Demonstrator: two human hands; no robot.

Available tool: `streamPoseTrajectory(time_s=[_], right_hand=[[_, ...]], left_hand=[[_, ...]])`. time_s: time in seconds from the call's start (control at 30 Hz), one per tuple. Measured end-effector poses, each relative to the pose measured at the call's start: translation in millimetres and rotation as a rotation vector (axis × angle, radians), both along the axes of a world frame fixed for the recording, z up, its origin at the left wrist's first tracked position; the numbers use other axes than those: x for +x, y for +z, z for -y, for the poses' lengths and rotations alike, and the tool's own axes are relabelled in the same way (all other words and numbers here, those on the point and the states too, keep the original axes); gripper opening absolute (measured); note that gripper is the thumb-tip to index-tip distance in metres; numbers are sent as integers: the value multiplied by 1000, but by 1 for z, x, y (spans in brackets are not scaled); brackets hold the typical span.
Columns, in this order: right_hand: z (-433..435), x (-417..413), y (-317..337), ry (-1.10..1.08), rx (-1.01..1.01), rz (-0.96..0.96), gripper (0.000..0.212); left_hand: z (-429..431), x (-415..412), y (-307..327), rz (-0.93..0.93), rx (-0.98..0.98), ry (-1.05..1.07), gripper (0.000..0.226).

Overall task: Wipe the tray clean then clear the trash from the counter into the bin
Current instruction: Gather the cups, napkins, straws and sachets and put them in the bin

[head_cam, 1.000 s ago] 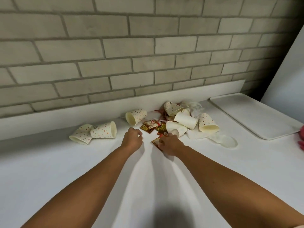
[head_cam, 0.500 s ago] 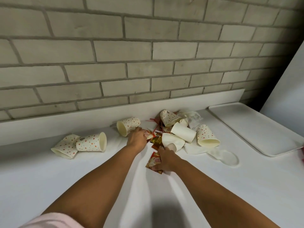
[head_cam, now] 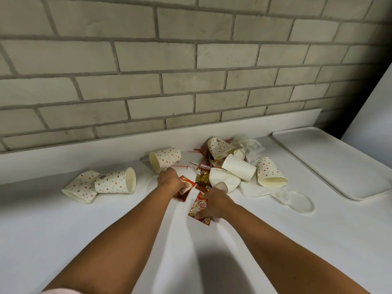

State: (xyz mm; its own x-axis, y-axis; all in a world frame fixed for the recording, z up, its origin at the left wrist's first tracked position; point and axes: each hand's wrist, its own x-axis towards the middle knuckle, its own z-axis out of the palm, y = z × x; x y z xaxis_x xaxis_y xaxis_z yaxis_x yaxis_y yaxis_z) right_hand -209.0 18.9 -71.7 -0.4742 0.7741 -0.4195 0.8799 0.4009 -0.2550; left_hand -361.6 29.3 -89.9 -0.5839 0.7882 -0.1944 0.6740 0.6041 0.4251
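Observation:
Trash lies on the white counter (head_cam: 63, 230) by the brick wall: dotted paper cups (head_cam: 115, 181), plain white cups (head_cam: 238, 169), red stirrers (head_cam: 199, 150), gold sachets (head_cam: 202, 178) and clear plastic lids (head_cam: 297, 201). My left hand (head_cam: 171, 181) grips a red creamer sachet (head_cam: 183, 190) in front of a tipped dotted cup (head_cam: 165, 159). My right hand (head_cam: 215, 203) pinches a second red creamer sachet (head_cam: 199, 207) against the counter. The white tray (head_cam: 339, 164) sits at the right, nothing on it.
A brick wall with a white upstand (head_cam: 84, 151) runs along the back. A white panel (head_cam: 369, 107) rises at the far right behind the tray. The bin is out of sight.
The camera came closer. My left hand closed on a red sachet and drew it toward me. My right hand slid its sachet nearer to me.

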Motion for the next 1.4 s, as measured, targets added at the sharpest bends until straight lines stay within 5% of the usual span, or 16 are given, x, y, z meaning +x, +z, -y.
streamPoseTrajectory(time_s=[0.13,0.27,0.37,0.53,0.63,0.77,0.87,1.03,1.23,1.4], right_hand=[[8,-5,-2,-107,-122,-291,26],[14,-11,4,-418,-460,-728,10],[18,-22,3,-481,-434,-769,33],[25,-40,1,-481,-384,-838,28],[28,-47,5,-510,-535,-938,30],[29,-50,8,-586,-635,-1044,45],[27,-53,13,-610,-669,-1083,53],[34,-61,20,-478,-641,-1040,40],[40,-68,18,-425,-594,-978,42],[39,-66,17,-368,-560,-932,42]], left_hand=[[13,-1,5,86,-1,16,59],[26,-4,5,192,49,50,38],[37,-4,5,409,195,128,24],[57,-7,12,941,380,251,28],[62,-7,14,1013,458,226,25],[69,-11,19,846,495,116,24],[78,-16,28,471,472,-2,31],[99,-46,47,-26,717,69,24],[125,-111,28,-55,608,456,20],[143,-129,16,-73,461,637,58]])
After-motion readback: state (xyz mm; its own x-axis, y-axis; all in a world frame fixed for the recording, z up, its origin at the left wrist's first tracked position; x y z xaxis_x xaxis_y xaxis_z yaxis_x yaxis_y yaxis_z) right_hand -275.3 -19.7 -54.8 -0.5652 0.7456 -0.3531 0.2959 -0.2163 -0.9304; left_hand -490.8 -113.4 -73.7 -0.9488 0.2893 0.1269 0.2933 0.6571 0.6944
